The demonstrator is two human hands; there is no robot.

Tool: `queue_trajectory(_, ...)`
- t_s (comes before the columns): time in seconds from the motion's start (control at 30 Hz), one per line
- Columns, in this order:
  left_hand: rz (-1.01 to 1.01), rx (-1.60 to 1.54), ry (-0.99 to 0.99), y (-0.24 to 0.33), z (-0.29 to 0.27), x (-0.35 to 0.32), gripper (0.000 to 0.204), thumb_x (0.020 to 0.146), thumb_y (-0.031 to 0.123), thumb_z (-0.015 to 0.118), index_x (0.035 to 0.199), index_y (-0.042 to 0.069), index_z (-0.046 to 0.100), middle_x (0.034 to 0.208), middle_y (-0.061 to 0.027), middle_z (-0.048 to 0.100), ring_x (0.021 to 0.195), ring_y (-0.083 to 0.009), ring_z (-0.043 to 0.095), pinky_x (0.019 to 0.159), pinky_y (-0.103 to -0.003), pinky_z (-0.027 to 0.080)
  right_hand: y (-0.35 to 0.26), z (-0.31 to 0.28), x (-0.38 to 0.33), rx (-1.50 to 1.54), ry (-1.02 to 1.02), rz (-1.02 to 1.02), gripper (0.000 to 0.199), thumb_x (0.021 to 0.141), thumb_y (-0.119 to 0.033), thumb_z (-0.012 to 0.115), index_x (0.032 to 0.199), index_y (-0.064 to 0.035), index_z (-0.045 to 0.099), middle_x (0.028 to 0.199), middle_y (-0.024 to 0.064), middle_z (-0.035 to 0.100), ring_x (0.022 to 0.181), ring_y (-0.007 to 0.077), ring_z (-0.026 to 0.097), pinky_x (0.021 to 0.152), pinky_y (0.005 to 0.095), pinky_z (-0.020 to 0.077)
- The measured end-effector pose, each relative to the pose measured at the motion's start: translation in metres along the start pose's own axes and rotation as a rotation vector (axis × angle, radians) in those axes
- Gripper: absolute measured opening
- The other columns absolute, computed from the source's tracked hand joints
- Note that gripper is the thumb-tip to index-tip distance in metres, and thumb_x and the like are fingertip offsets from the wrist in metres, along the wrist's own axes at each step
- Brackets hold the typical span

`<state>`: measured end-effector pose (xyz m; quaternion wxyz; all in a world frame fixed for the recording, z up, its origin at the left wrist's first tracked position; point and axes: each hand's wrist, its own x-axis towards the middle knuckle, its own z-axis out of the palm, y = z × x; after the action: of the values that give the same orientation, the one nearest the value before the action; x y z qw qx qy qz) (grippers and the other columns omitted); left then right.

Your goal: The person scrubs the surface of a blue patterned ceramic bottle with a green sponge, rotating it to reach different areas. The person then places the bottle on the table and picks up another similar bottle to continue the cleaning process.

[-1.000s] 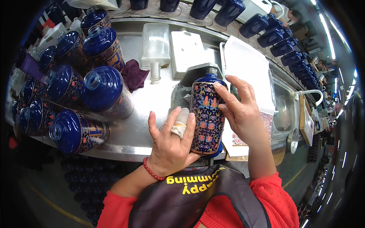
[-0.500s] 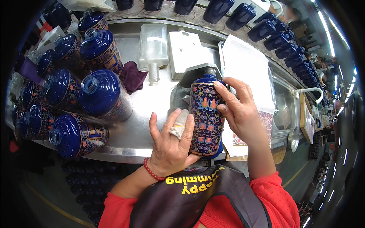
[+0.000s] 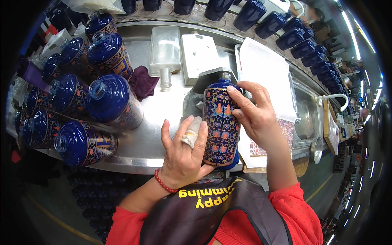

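Note:
A dark blue bottle [image 3: 221, 122] with a colourful flower pattern lies tilted on a dark grey support, its glass neck pointing away from me. My left hand [image 3: 183, 151] has its thumb under the bottle's base and its index finger along the left side. Its other fingers are spread, and a pale cloth finger cover [image 3: 190, 136] is wrapped round one of them. My right hand [image 3: 256, 112] holds the upper right edge, index fingertip on the shoulder and thumb on the side. The bottle's underside is hidden.
Several patterned blue bottles [image 3: 108, 100] crowd the left of the metal bench. A purple cloth [image 3: 143, 83], a clear glass bottle [image 3: 164, 51] and a white box [image 3: 199, 55] stand behind. Printed sheets [image 3: 265, 73] and a sink [image 3: 306, 118] are on the right; plain blue bottles [image 3: 250, 15] line a conveyor.
The plain blue bottles on the conveyor have moved left. The bottle in my hands has shifted very slightly left, and my hands keep nearly the same hold.

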<state>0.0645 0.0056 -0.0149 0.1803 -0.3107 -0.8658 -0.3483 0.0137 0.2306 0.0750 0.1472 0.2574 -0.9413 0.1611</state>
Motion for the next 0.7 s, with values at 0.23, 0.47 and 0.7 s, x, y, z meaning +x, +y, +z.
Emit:
queue_trajectory(0.23,-0.001,-0.007,0.007,0.000,0.000,0.000,0.106,0.067,0.045,0.090,0.149,-0.005,0.045,0.131,-0.0250,0.059,0.133,-0.0418,0.051,0.116,-0.072,0.013,0.004,0.001,-0.001,0.029,0.001,-0.007,0.041,0.097,-0.021,0.069,0.136,-0.0076,0.067,0.133,0.0202,0.059,0.121,0.0390,0.058,0.101,0.0461,0.0499)
queue_trajectory(0.47,-0.025,-0.034,0.003,0.001,0.003,-0.002,0.107,0.067,0.043,0.090,0.151,-0.004,0.043,0.136,-0.0252,0.057,0.135,-0.0427,0.049,0.116,-0.071,0.013,-0.002,0.000,-0.014,0.016,0.017,-0.010,0.054,0.086,-0.013,0.076,0.139,-0.0090,0.064,0.136,0.0208,0.056,0.121,0.0399,0.057,0.102,0.0472,0.0494)
queue_trajectory(0.7,0.003,-0.105,-0.020,-0.001,0.005,-0.012,0.098,0.093,0.075,0.049,0.157,0.001,0.040,0.150,-0.0258,0.049,0.142,-0.0443,0.038,0.118,-0.068,0.009,-0.019,0.000,-0.034,0.058,-0.042,0.068,0.048,0.098,-0.030,0.069,0.142,-0.0117,0.064,0.151,0.0198,0.048,0.128,0.0359,0.054,0.107,0.0461,0.0466)
